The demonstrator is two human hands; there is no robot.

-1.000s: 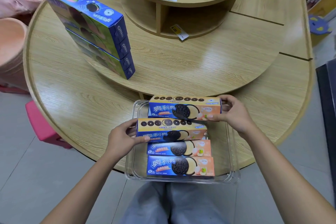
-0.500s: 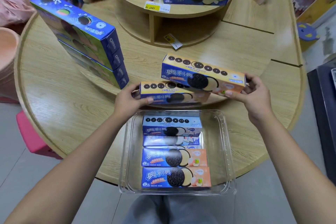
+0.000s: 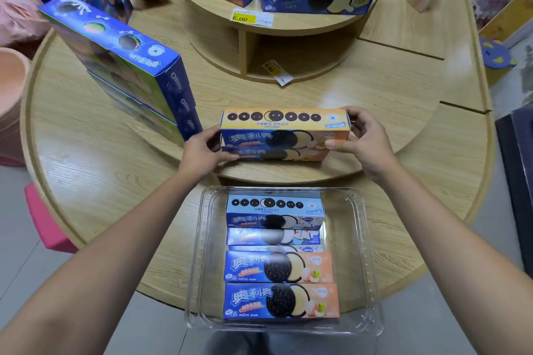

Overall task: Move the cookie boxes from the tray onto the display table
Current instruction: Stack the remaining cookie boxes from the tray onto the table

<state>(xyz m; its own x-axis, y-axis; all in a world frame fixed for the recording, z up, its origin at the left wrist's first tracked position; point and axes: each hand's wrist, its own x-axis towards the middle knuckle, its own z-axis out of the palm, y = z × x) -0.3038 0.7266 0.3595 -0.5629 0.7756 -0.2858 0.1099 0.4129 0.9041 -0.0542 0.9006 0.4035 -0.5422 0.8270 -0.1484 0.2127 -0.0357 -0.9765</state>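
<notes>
Your left hand (image 3: 202, 150) and right hand (image 3: 366, 141) each grip one end of the two stacked peach cookie boxes (image 3: 284, 135), long axis running hand to hand, on the tabletop (image 3: 360, 101) beyond the tray (image 3: 360, 253).

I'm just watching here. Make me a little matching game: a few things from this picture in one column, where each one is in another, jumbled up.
Things:
1. orange-topped cookie box
2. light-blue-topped cookie box
3. fallen price tag
4. stack of large blue boxes

Places:
A. in the clear tray
B. on the raised wooden tier, left of the hands
C. between the left hand and right hand, on top of another box
D. by the foot of the centre shelf

Pairs: 1-C, 2-A, 3-D, 4-B
</notes>
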